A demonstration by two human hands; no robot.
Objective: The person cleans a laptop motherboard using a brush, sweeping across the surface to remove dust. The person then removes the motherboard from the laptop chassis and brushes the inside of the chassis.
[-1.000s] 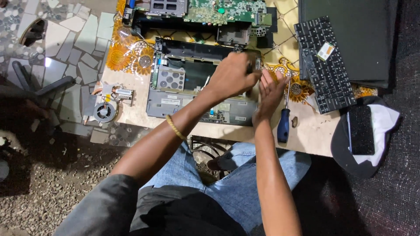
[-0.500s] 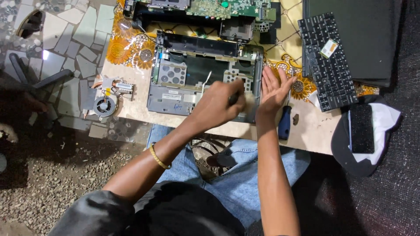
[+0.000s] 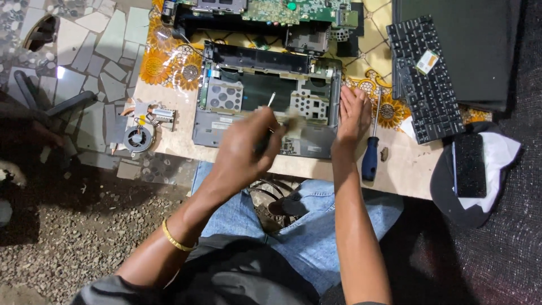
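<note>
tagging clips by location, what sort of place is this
Probably an informal electronics repair spot, perhaps outdoors: an opened laptop case lies on a small table, with a circuit board, a detached keyboard and a screwdriver around it, and gravel ground below.

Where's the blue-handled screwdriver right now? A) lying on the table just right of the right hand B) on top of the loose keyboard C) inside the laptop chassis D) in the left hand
A: the blue-handled screwdriver lies on the table beside the right hand, which rests flat at the laptop chassis edge, untouched by either hand.
</note>
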